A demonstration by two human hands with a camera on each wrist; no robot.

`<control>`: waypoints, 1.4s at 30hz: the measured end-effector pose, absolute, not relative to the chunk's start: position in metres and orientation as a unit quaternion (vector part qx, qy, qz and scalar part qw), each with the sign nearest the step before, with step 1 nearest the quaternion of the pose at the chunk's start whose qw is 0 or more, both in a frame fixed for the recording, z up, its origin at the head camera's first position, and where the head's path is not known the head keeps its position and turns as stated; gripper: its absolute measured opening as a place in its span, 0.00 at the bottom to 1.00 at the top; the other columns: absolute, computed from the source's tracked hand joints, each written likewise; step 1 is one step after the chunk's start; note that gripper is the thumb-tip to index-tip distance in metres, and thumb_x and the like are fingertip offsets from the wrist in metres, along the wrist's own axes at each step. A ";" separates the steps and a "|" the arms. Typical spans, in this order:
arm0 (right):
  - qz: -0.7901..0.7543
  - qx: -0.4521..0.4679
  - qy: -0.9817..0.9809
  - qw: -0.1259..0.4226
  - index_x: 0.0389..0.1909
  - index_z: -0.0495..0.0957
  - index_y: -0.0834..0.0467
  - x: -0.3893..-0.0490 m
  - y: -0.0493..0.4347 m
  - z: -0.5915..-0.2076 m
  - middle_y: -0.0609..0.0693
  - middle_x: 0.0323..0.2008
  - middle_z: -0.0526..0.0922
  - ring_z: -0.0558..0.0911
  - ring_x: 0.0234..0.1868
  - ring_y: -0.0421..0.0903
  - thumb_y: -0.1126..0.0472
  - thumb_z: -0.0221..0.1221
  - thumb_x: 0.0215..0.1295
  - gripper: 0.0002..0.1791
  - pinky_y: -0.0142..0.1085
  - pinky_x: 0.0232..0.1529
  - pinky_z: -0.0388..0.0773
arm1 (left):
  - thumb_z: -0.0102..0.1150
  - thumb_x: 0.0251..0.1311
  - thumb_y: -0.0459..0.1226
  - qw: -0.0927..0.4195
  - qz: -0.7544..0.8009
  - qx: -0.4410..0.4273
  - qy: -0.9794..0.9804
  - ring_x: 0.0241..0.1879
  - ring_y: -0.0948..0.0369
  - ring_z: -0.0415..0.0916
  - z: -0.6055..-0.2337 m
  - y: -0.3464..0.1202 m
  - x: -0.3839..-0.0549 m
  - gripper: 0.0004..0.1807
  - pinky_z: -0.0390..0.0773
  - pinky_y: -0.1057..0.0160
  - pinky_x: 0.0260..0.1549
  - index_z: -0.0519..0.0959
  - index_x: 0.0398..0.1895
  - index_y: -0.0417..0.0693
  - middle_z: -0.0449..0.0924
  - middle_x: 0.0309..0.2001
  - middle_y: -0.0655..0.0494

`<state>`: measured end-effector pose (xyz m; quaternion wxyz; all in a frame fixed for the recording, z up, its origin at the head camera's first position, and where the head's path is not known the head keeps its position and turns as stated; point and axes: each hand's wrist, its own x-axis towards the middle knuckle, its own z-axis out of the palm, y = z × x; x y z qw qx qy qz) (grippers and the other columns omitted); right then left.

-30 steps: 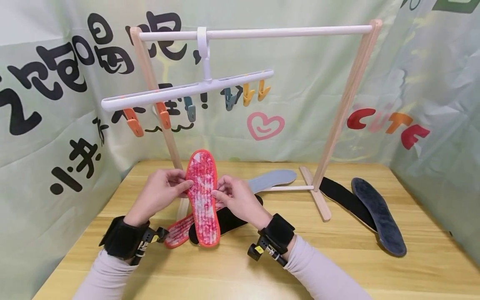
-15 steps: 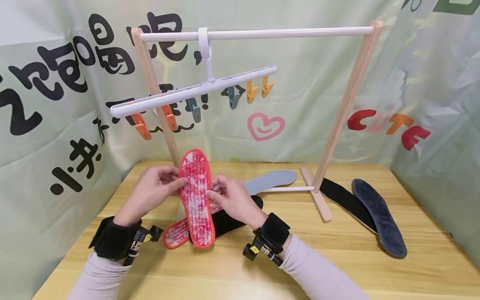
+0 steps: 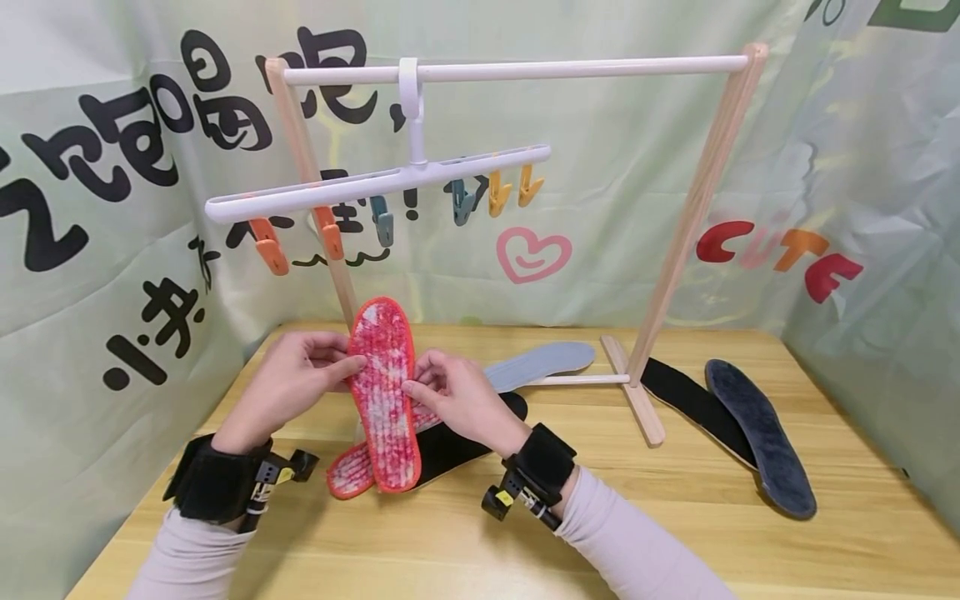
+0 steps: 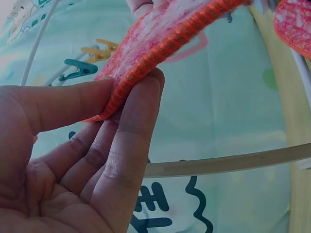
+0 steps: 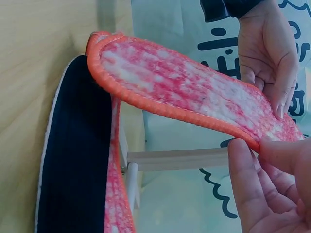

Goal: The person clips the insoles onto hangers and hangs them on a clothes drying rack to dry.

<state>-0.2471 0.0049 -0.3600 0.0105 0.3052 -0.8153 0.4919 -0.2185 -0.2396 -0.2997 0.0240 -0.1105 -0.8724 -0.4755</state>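
Between both hands a red-and-white fuzzy insole (image 3: 384, 400) with an orange-red edge is held up, toe end raised, in the head view. My left hand (image 3: 292, 379) pinches its left edge between thumb and fingers; the left wrist view shows the thumb on the fuzzy face and fingers behind. On the opposite edge my right hand (image 3: 461, 396) pinches it the same way. Below lies a second red-and-white insole (image 3: 351, 473), partly covered by a black insole (image 3: 457, 446). Above hangs a white hanger (image 3: 322, 190) bearing orange clips (image 3: 268, 247), blue-grey clips (image 3: 382, 222) and yellow clips (image 3: 498, 194).
A wooden rack (image 3: 693, 200) with a white top rod (image 3: 562, 68) stands on the table (image 3: 600, 517). Behind the right hand lies a light grey insole (image 3: 543, 364). Beyond the rack's right foot are a black insole (image 3: 693, 407) and a dark grey fuzzy one (image 3: 761, 437).
Both hands have shifted left together with the insole, keeping their pinch. The hanger swung slightly right and up on its right side, then back.
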 end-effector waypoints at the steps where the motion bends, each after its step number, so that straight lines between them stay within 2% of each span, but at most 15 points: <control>1: 0.488 0.309 -0.816 0.013 0.42 0.80 0.57 -0.247 0.005 -0.359 0.50 0.38 0.88 0.83 0.36 0.35 0.57 0.65 0.78 0.07 0.27 0.35 0.79 | 0.68 0.73 0.38 0.027 -0.474 -0.113 -0.873 0.37 0.62 0.91 -0.299 -0.240 -0.218 0.15 0.91 0.64 0.39 0.84 0.53 0.33 0.91 0.43 0.43; 6: 0.492 0.307 -0.815 0.009 0.48 0.79 0.57 -0.248 0.009 -0.350 0.49 0.41 0.88 0.84 0.41 0.38 0.56 0.65 0.78 0.09 0.30 0.40 0.80 | 0.68 0.73 0.40 0.041 -0.460 -0.123 -0.878 0.38 0.63 0.92 -0.294 -0.242 -0.219 0.14 0.91 0.65 0.41 0.87 0.51 0.37 0.92 0.43 0.44; 13: 0.515 0.303 -0.800 0.044 0.64 0.77 0.57 -0.247 0.004 -0.328 0.51 0.53 0.86 0.86 0.55 0.44 0.56 0.63 0.79 0.18 0.33 0.56 0.86 | 0.67 0.75 0.44 0.026 -0.456 -0.096 -0.885 0.41 0.64 0.92 -0.284 -0.250 -0.217 0.20 0.90 0.66 0.44 0.83 0.57 0.36 0.91 0.48 0.43; 17: 0.516 0.311 -0.795 0.068 0.70 0.74 0.57 -0.245 -0.005 -0.313 0.52 0.62 0.84 0.84 0.63 0.47 0.56 0.63 0.80 0.24 0.39 0.64 0.85 | 0.67 0.75 0.46 0.029 -0.447 -0.090 -0.890 0.41 0.66 0.91 -0.282 -0.258 -0.216 0.23 0.90 0.67 0.44 0.82 0.59 0.36 0.90 0.50 0.42; 23: 0.502 0.326 -0.796 0.090 0.76 0.72 0.54 -0.238 -0.025 -0.294 0.49 0.72 0.79 0.78 0.73 0.46 0.54 0.62 0.80 0.28 0.37 0.69 0.81 | 0.66 0.75 0.47 0.039 -0.442 -0.088 -0.892 0.41 0.67 0.91 -0.280 -0.269 -0.214 0.23 0.89 0.68 0.43 0.82 0.59 0.36 0.90 0.50 0.44; 27: 0.494 0.334 -0.797 0.099 0.79 0.69 0.53 -0.234 -0.033 -0.284 0.50 0.76 0.76 0.75 0.76 0.47 0.52 0.62 0.80 0.31 0.40 0.72 0.79 | 0.66 0.75 0.46 0.053 -0.436 -0.087 -0.894 0.40 0.68 0.91 -0.277 -0.277 -0.213 0.22 0.90 0.69 0.41 0.82 0.58 0.36 0.91 0.47 0.46; 34: 0.492 0.332 -0.799 0.101 0.80 0.67 0.51 -0.231 -0.045 -0.275 0.49 0.78 0.72 0.71 0.79 0.45 0.52 0.62 0.80 0.32 0.47 0.77 0.74 | 0.66 0.76 0.43 0.072 -0.427 -0.100 -0.896 0.39 0.68 0.91 -0.276 -0.287 -0.209 0.20 0.90 0.68 0.40 0.83 0.59 0.35 0.91 0.48 0.43; 42: 0.482 0.350 -0.797 0.101 0.83 0.63 0.51 -0.229 -0.057 -0.263 0.46 0.81 0.70 0.68 0.81 0.42 0.52 0.59 0.82 0.34 0.41 0.81 0.69 | 0.65 0.76 0.41 0.085 -0.409 -0.099 -0.903 0.38 0.69 0.90 -0.275 -0.294 -0.206 0.18 0.90 0.69 0.39 0.84 0.58 0.35 0.92 0.47 0.43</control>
